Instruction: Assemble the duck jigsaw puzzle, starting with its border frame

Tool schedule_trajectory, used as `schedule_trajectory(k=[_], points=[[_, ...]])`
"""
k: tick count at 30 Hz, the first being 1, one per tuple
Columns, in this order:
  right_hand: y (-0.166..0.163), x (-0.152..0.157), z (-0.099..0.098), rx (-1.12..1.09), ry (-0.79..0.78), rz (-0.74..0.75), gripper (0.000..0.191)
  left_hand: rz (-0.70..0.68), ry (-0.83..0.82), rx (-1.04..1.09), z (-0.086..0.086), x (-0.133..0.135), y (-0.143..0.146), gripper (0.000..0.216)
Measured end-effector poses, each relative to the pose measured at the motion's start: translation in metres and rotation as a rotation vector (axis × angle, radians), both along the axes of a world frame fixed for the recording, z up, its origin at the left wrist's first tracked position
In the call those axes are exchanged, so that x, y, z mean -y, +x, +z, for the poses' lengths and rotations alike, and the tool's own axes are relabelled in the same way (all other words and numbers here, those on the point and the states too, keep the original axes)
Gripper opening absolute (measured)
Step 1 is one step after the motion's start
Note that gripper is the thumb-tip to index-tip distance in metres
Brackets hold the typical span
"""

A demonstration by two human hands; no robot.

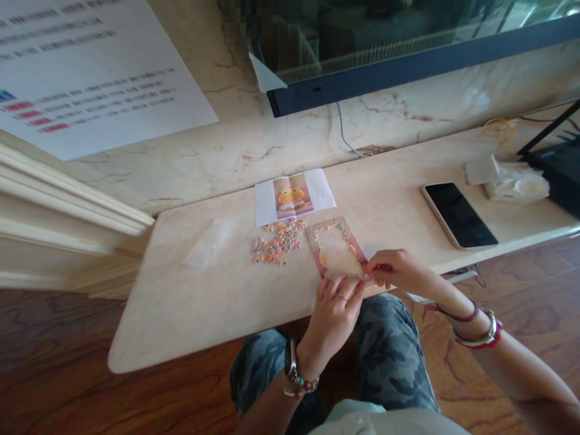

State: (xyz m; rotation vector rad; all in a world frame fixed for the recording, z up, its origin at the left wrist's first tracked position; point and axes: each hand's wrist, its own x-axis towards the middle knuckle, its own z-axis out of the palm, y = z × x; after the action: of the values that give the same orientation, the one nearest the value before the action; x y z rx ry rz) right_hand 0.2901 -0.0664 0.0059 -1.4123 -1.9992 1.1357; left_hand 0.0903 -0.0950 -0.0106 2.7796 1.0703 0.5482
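A rectangular jigsaw border [312, 243] with pink and orange printing lies on the table, its middle uncovered. My left hand [338, 302] rests over its near edge, fingers laid along it and slightly bent. At the near right corner, my right hand [389, 267] has its fingertips pinched together; whatever is between them is too small to make out. Left of the border lies a pile of loose puzzle pieces [276, 243]. Behind the pile, a creased paper sheet [324, 187] shows a printed picture of a yellow cartoon figure.
A clear plastic bag [208, 244] lies on the left part of the pale table [181, 320]. To the right are a phone-like tablet [460, 214], a tissue pack [516, 181] and a black router [557, 169]. A screen [362, 78] hangs above on the marble wall.
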Motion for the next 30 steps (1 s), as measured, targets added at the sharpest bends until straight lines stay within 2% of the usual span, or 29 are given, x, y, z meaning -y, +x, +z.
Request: schedule_trajectory(k=[4,10,15,18,23,30], points=[[-0.003,0.002,-0.001,0.022,0.066,-0.045,0.014,0.012,-0.01,-0.03,0.0,0.0,0.0,0.037],[-0.003,0.003,-0.007,0.167,0.228,-0.046,0.009,0.023,0.014,-0.06,0.0,0.001,0.003,0.035],[0.002,0.005,-0.007,0.144,0.286,-0.06,0.013,0.034,-0.019,-0.099,0.003,0.004,0.004,0.037],[0.009,0.003,-0.003,0.131,0.356,-0.012,0.022,0.037,-0.011,-0.099,0.004,0.005,0.007,0.035],[0.014,-0.005,-0.006,0.149,0.398,0.163,0.027,0.041,0.033,-0.086,0.006,0.004,0.012,0.035],[0.011,-0.004,-0.009,0.135,0.429,0.159,0.024,0.046,0.022,-0.153,0.01,0.004,0.016,0.04]])
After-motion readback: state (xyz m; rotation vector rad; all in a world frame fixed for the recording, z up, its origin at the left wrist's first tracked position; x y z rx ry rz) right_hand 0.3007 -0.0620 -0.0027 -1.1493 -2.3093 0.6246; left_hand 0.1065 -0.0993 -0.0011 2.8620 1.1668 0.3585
